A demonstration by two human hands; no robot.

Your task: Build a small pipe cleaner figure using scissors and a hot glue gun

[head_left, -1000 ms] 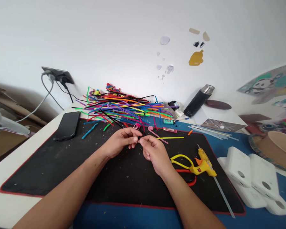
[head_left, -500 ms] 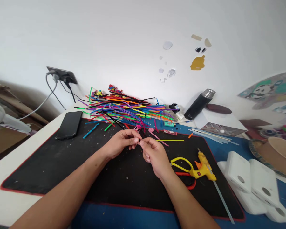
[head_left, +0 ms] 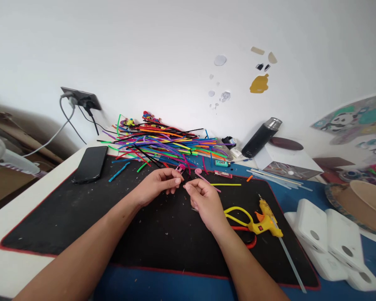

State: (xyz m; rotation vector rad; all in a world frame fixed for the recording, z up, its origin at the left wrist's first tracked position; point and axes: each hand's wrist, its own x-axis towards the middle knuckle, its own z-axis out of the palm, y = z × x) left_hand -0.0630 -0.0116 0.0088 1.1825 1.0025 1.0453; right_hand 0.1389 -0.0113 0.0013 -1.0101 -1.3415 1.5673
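Observation:
My left hand (head_left: 163, 184) is over the middle of the black mat (head_left: 156, 238), thumb and fingers pinched together. Just right of it, my right hand (head_left: 205, 200) pinches with thumb and forefinger. A small dark bit shows between the two sets of fingertips; what each hand holds is too small to make out. A little pink and black figure (head_left: 180, 168) appears right behind my left fingers. Beyond my right hand lie a curled pink pipe cleaner (head_left: 203, 177) and a straight yellow-green pipe cleaner (head_left: 227, 184).
A heap of coloured pipe cleaners (head_left: 166, 144) lies against the wall. To the right are scissors (head_left: 238, 213), a yellow glue gun (head_left: 269, 223) and white boxy devices (head_left: 315, 225). A phone (head_left: 90, 164) rests at left; a dark flask (head_left: 261, 137) leans at the back.
My hands have drawn slightly apart, opening a small gap between their fingertips. The things on the table have stayed in place.

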